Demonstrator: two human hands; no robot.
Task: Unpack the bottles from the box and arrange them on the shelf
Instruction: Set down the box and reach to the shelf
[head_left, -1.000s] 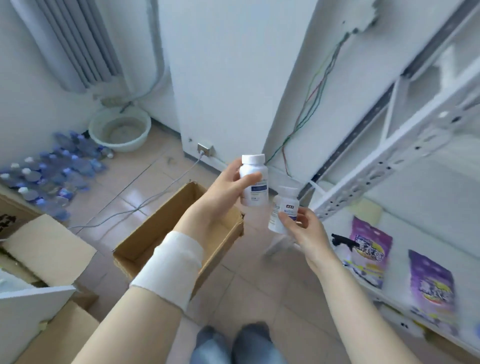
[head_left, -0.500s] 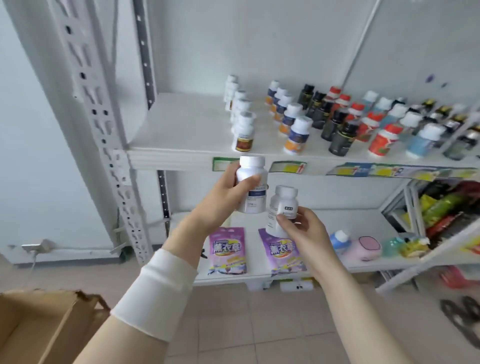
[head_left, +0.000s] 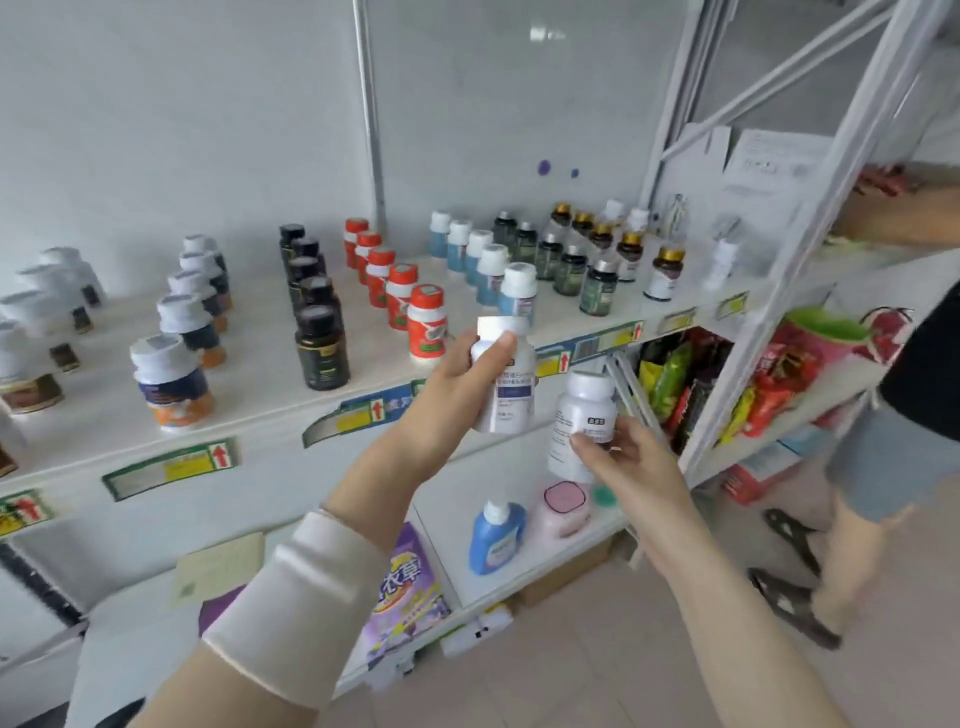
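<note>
My left hand (head_left: 451, 385) grips a white bottle with a blue label (head_left: 511, 387), upright, just in front of the white shelf (head_left: 260, 410) edge. My right hand (head_left: 631, 465) holds a second white bottle (head_left: 579, 415) slightly lower and to the right. The shelf carries rows of bottles running front to back: white-capped ones with orange labels (head_left: 171, 384), black ones (head_left: 321, 348), red-capped ones (head_left: 426, 325), blue ones (head_left: 517, 288) and dark green ones (head_left: 597, 286). The box is out of view.
A lower shelf holds a blue detergent bottle (head_left: 496, 538), a pink container (head_left: 563, 506) and a purple bag (head_left: 402, 582). To the right stands a second rack with snack bags (head_left: 670, 379). Another person (head_left: 893, 426) stands at the far right.
The view has swung from the floor and cardboard box to the shelf and further right along it. Both hands still hold their bottles, now raised near the shelf's front edge.
</note>
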